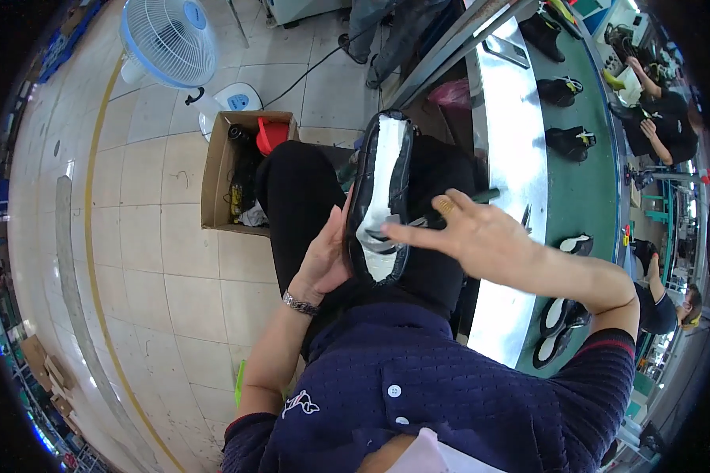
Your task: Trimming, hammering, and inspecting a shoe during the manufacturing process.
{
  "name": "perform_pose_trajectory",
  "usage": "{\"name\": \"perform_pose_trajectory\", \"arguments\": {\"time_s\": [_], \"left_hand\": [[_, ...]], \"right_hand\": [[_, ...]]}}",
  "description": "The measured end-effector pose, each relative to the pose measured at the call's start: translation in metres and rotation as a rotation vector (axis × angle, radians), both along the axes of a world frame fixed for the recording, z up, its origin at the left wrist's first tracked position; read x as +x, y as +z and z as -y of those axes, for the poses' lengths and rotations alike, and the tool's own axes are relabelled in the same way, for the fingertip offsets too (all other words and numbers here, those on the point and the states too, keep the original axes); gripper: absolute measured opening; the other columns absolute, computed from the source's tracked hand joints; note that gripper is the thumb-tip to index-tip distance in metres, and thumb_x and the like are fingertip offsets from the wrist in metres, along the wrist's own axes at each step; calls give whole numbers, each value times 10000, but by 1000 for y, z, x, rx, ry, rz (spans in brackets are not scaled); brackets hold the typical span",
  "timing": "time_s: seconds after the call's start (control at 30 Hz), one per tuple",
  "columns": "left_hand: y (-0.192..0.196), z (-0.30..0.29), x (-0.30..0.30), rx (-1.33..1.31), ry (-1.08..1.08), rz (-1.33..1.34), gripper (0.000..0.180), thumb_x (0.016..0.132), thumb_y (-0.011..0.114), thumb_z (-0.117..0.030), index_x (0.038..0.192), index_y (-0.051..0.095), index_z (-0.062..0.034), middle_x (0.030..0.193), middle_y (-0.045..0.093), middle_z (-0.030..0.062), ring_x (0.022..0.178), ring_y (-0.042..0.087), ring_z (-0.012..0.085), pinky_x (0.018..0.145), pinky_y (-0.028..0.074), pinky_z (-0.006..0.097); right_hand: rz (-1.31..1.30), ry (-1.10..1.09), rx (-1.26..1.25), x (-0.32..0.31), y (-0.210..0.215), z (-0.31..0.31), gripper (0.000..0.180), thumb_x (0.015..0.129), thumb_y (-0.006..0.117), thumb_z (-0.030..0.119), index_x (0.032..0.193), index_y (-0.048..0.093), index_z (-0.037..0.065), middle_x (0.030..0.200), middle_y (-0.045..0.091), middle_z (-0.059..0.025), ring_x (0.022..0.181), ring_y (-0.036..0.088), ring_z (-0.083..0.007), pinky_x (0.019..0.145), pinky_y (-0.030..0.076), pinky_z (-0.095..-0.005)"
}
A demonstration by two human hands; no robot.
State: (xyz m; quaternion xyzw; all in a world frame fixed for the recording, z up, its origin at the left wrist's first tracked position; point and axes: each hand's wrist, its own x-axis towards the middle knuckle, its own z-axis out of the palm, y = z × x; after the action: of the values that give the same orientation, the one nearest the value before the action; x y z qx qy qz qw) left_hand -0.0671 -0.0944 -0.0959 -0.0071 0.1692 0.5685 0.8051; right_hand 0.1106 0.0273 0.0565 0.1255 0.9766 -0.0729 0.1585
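On my lap a black shoe lies bottom up, a long white area running along its underside. My left hand grips its left side near the end closest to me, the fingers partly hidden behind it. My right hand is over the shoe's right edge, with the index finger stretched to a greyish patch on the white underside. In that hand is a slim dark-handled tool; its working end is hidden or blurred, so I cannot tell its kind.
Left of my knees stands a cardboard box holding a red container and other items. A fan is beyond it. Along my right run a metal ledge and a green conveyor belt with several black shoes. People work across the belt.
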Motion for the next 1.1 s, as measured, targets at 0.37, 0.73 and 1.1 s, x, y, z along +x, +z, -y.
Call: {"name": "perform_pose_trajectory", "arguments": {"time_s": [0.37,0.73,1.1], "left_hand": [[13,-4,16,2,114,-442,695,992,506,-346,1545,111,-202,1500,341,80,1342,376,194,1105,306,346],[-4,9,-1,-53,-104,-525,858,891,670,-209,1539,107,-176,1299,509,66,1156,532,160,1001,419,338],[6,20,20,-43,83,-452,758,968,536,-91,1549,64,-211,1467,337,77,1316,368,175,1090,328,332]], "right_hand": [[56,109,-8,-22,16,-21,671,854,509,7,1406,447,383,752,633,-125,675,666,-218,536,530,-313],[-27,153,83,-29,-6,-14,688,922,526,109,1522,211,228,542,570,-65,425,574,-185,390,448,-292],[-81,-21,-86,-21,-2,6,742,890,588,182,1519,211,297,593,579,-78,467,603,-216,404,464,-328]]}}
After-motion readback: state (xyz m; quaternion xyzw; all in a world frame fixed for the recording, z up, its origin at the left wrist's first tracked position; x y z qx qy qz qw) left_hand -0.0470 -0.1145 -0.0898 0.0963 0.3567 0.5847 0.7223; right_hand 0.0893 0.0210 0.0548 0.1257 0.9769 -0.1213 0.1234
